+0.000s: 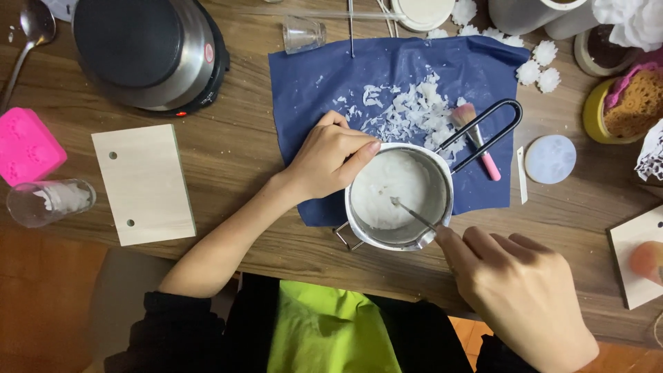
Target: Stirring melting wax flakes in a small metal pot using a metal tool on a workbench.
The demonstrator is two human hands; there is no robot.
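Note:
A small metal pot (442, 207) with a black loop handle sits on a dark blue sheet (324, 83) and holds a solid white mass. My left hand (328, 155) rests against the pot's left rim, thumb on the edge. My right hand (521, 290) grips a thin metal tool (413, 214) whose tip pokes into the white mass. White flakes (407, 110) lie scattered on the sheet behind the pot. A small pink-handled brush (476, 138) lies beside the handle.
A round hot plate (145, 52) stands at the back left, a light wooden board (145, 183) in front of it. A pink mould (24, 145) and a tipped clear glass (45, 202) lie far left. Cups, white flower shapes and a pale disc (550, 159) crowd the right.

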